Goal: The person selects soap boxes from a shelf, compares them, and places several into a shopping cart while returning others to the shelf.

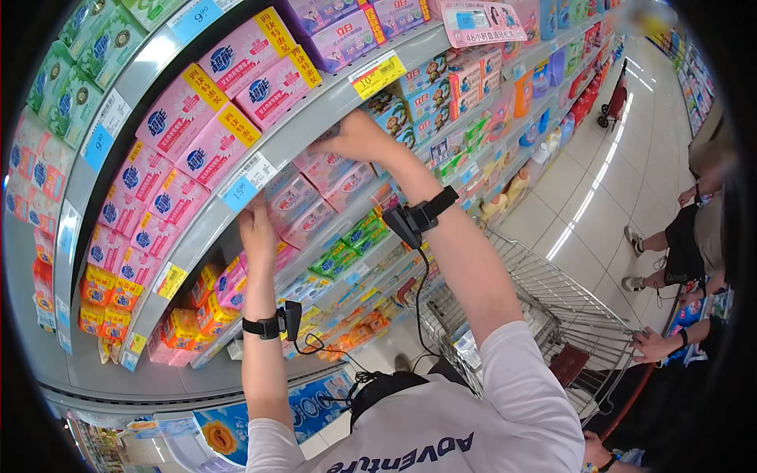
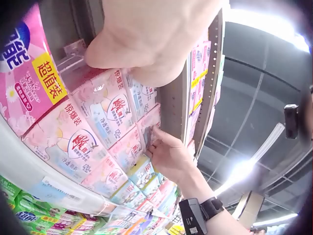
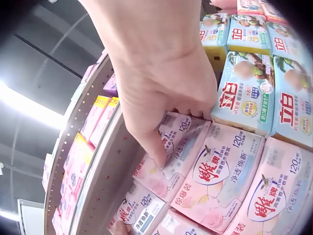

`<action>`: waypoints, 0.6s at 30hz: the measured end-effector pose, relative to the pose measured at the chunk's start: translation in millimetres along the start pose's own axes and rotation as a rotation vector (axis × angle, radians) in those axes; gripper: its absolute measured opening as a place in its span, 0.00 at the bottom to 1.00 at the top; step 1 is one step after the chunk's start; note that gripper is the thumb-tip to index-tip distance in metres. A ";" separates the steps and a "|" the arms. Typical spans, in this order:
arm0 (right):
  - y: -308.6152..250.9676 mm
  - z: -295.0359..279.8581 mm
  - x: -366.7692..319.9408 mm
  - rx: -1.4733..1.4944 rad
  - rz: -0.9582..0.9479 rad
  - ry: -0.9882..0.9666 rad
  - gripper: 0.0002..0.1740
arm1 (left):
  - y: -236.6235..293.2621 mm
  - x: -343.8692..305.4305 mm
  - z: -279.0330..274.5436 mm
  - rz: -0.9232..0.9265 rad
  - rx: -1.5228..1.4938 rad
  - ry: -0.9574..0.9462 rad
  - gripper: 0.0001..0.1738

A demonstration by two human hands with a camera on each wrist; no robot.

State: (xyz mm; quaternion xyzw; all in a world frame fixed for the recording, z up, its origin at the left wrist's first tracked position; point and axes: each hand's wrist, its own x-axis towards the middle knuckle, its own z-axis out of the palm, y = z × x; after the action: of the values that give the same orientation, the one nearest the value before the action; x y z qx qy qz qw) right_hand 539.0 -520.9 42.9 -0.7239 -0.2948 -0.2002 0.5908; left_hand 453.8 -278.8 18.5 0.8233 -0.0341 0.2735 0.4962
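Observation:
My right hand [image 3: 161, 83] reaches down over a row of pink soap packs and grips one pink soap pack [image 3: 183, 147], its thumb on the near side and its fingers curled over the far edge. In the left wrist view the same right hand [image 2: 168, 152] is at the back end of the row. My left hand [image 1: 259, 236] reaches in under the upper shelf's edge, close over other pink packs [image 2: 105, 105]. Most of its fingers are hidden; one fingertip [image 3: 121, 227] shows against a pack in the right wrist view.
Blue soap packs [image 3: 244, 93] adjoin the pink row. Above, the upper shelf's grey edge [image 1: 296, 130] with price tags overhangs both hands. A shopping cart [image 1: 544, 292] stands at the right, with another person's hand [image 1: 654, 345] at its handle. Further shelves continue below.

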 end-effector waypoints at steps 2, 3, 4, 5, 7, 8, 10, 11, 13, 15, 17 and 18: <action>-2.7 0.5 1.4 0.046 0.013 0.001 0.32 | 2.9 -0.4 -1.1 -0.016 -0.015 -0.022 0.37; -5.1 0.4 2.3 0.054 0.067 -0.025 0.32 | 4.0 0.5 -1.0 -0.031 -0.031 -0.042 0.38; -7.4 0.3 1.5 0.061 0.122 -0.054 0.32 | 4.2 1.8 -1.6 -0.033 -0.034 -0.046 0.38; -8.8 -1.0 -1.0 0.060 0.127 -0.056 0.32 | 2.9 3.4 -3.5 -0.036 -0.015 -0.085 0.38; -30.0 -1.7 -15.5 -0.109 0.146 0.026 0.31 | 0.6 1.1 -11.9 -0.058 0.008 -0.121 0.39; -28.1 6.4 -31.9 -0.100 0.165 0.012 0.31 | -0.5 -3.4 -18.8 -0.059 -0.006 -0.127 0.40; -24.0 16.5 -69.7 -0.378 -0.170 0.571 0.29 | -6.5 -10.6 -26.1 -0.055 -0.051 -0.140 0.42; -25.9 16.5 -96.4 -0.393 -0.154 0.560 0.29 | -23.8 -10.3 -41.2 -0.017 0.063 -0.111 0.40; -37.1 10.9 -170.4 -0.293 0.112 0.437 0.27 | -39.9 -31.0 -63.9 0.035 0.038 -0.125 0.38; -8.9 19.4 -257.3 -0.295 0.281 0.300 0.24 | -5.2 -67.5 -76.2 0.045 -0.104 -0.185 0.34; -5.6 28.4 -347.8 -0.159 0.539 0.099 0.21 | 2.7 -107.5 -90.6 -0.023 -0.151 -0.285 0.32; -6.0 33.6 -390.8 -0.137 0.654 0.023 0.20 | -16.2 -121.7 -106.8 -0.072 -0.153 -0.394 0.31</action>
State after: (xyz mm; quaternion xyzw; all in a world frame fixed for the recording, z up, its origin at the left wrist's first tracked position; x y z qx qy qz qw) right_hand 241.5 -561.8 -209.5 -0.8158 -0.0257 -0.0276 0.5771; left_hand 311.4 -207.6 -15.1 0.8214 -0.1220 0.0859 0.5506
